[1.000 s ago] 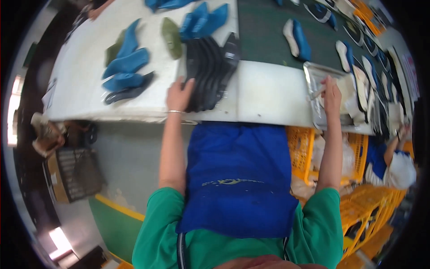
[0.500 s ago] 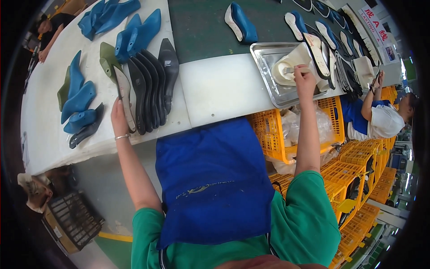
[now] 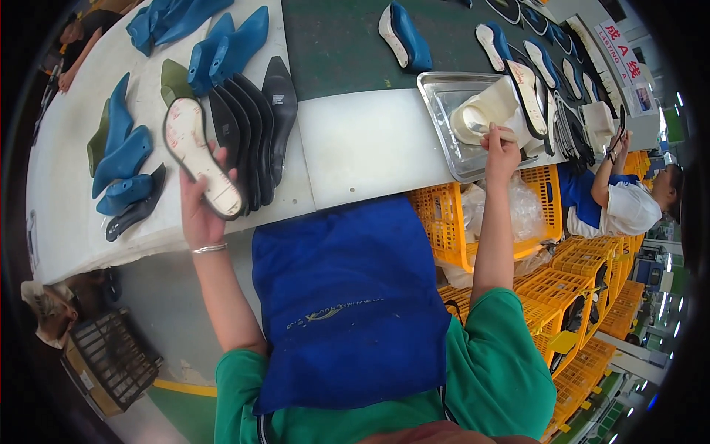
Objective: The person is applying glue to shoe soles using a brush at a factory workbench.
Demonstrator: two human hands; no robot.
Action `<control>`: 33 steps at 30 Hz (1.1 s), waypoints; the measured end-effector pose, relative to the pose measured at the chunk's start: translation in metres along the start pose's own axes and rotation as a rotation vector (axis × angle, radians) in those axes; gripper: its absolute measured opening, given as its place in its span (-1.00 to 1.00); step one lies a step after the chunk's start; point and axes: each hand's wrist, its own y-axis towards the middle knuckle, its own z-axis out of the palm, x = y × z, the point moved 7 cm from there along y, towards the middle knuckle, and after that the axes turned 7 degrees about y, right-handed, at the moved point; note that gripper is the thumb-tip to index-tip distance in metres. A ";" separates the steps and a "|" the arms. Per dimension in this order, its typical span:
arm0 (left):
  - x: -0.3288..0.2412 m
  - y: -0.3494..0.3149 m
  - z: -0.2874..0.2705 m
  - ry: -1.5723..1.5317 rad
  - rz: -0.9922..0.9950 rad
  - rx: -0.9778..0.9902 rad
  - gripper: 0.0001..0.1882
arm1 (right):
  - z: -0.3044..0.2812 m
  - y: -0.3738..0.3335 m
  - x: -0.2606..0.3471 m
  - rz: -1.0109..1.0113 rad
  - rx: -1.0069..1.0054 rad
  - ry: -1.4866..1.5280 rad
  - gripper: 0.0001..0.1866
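Note:
My left hand grips a white insole with a dark edge, its pale face turned up. Beside it on the white table stands a row of black soles. My right hand pinches the handle of a brush, whose far end reaches into a cream-coloured pot. That pot sits in a shallow metal tray. Blue shoe lasts lie left of my left hand, and a green last is just beyond the insole.
A blue last with an insole rests on the green belt, and more lasts and insoles line its right side. Below the tray is a yellow crate holding clear plastic bags. One person works at the far right, another at the upper left.
My left hand has turned the insole from edge-on to face-up and shifted it slightly away from the black soles' side. My right hand has dipped the brush handle lower at the pot.

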 end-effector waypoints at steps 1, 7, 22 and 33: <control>0.004 -0.001 0.010 -0.016 -0.015 0.019 -0.28 | -0.005 -0.006 -0.002 -0.027 -0.033 0.011 -0.76; 0.039 -0.023 0.066 -0.113 -0.199 0.114 -0.28 | -0.036 -0.021 -0.016 -0.037 -0.153 0.089 -0.73; 0.092 -0.078 0.099 0.039 -0.524 0.288 -0.40 | 0.151 -0.133 0.184 -0.309 0.821 0.328 -0.91; 0.089 -0.087 0.093 0.099 -0.539 0.330 -0.48 | 0.192 -0.090 0.178 -0.488 0.703 0.008 -0.85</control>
